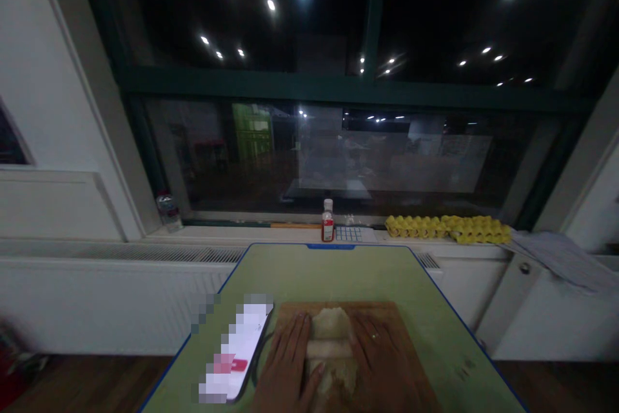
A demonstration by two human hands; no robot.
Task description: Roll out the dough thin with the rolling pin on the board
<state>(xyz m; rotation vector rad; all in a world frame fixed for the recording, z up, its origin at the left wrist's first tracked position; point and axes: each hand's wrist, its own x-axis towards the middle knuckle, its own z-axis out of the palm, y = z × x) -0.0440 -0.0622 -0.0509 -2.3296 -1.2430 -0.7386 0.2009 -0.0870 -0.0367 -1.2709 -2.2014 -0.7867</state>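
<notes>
A flat piece of pale dough [331, 321] lies on a wooden board [403, 336]. Across its middle runs a straight, pale, round bar [329, 348], either a thin rolling pin or a rolled-up part of the dough; I cannot tell which, as both ends are hidden under my hands. My left hand [287, 364] rests flat at the left end, fingers stretched forward, thumb out over the dough. Palm down at the right end, my right hand [380, 361] has its fingers extended too. Nearer to me, the dough [338, 379] looks uneven and thin, with brownish patches.
Left of the board lies a phone [239, 358] with a lit screen. The green table [333, 271] has a blue edge. On the windowsill stand a small bottle with red contents [327, 223], yellow egg trays [447, 229], a clear bottle [168, 210] and a grey cloth [565, 258].
</notes>
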